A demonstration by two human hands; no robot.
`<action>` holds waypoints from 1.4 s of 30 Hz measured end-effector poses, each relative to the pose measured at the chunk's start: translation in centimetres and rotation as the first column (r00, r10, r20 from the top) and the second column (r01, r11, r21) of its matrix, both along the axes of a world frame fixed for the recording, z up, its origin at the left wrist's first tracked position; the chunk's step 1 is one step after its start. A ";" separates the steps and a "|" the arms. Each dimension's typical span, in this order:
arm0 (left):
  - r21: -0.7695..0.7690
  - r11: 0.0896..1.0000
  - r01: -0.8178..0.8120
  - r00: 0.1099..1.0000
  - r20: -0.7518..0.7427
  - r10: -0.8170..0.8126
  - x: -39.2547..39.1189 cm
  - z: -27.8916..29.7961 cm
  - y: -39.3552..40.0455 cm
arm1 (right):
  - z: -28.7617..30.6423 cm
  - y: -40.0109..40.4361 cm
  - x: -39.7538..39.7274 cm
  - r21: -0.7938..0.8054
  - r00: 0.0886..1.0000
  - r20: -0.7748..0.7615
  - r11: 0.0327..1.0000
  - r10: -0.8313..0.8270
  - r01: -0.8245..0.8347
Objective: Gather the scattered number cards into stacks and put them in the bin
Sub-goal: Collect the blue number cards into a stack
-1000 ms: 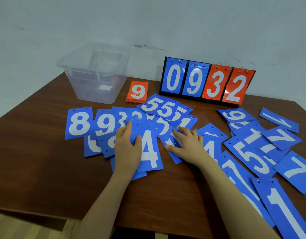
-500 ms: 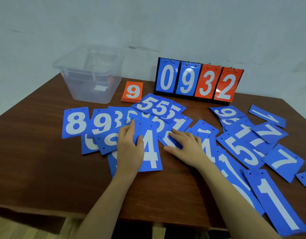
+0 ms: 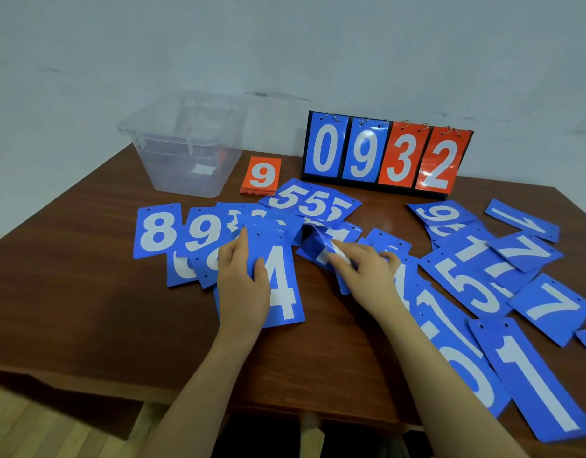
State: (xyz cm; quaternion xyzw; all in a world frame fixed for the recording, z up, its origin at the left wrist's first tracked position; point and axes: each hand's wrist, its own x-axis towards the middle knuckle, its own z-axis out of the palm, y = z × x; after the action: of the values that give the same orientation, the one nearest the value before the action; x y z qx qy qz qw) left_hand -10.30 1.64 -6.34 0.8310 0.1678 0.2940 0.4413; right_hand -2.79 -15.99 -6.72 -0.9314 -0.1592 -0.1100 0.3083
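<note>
Several blue number cards lie scattered over the brown table (image 3: 86, 285). My left hand (image 3: 242, 285) lies on the stack topped by a blue 4 card (image 3: 281, 285), thumb on its face and fingers along its left edge. My right hand (image 3: 361, 272) pinches a blue card (image 3: 321, 246) and lifts it, bent and blurred, just right of the 4 stack. The clear plastic bin (image 3: 186, 143) stands at the back left. An orange stack topped by a 9 (image 3: 262, 175) lies beside the bin.
A flip scoreboard reading 0932 (image 3: 387, 153) stands at the back centre against the wall. More blue cards, such as the 8 (image 3: 157, 231), the 5s (image 3: 305, 201) and a long 1 (image 3: 536, 381), spread left and right. The table's front edge runs below my forearms.
My right hand went from lying flat on the cards to pinching one and lifting it. My left hand stayed on the 4 stack.
</note>
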 end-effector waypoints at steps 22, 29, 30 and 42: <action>-0.253 0.937 0.241 0.966 0.155 -0.206 1.2 0.8 -2.4 | 1.7 -1.9 -2.3 0.223 0.993 -0.073 0.972 0.095 -0.077; -0.206 0.916 0.343 0.938 0.124 -0.324 2.1 0.7 -4.4 | 0.9 -8.2 -1.0 -0.337 0.930 -0.263 0.928 -0.256 0.160; -0.196 0.916 0.349 0.937 0.103 -0.335 2.1 0.8 -4.7 | 0.6 -8.4 -1.0 -0.348 0.918 -0.288 0.923 -0.271 0.164; 0.006 0.925 0.379 0.922 0.082 -0.378 2.2 0.8 -4.0 | -0.1 -8.0 -0.8 0.139 0.968 -0.091 0.960 -0.233 0.244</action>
State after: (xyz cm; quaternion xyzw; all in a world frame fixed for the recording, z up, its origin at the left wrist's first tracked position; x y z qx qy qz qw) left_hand -8.07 -2.32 -5.54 0.8330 -0.0127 0.2360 0.5003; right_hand -3.62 -23.98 -6.80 -0.9216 -0.0257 -0.1235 0.3671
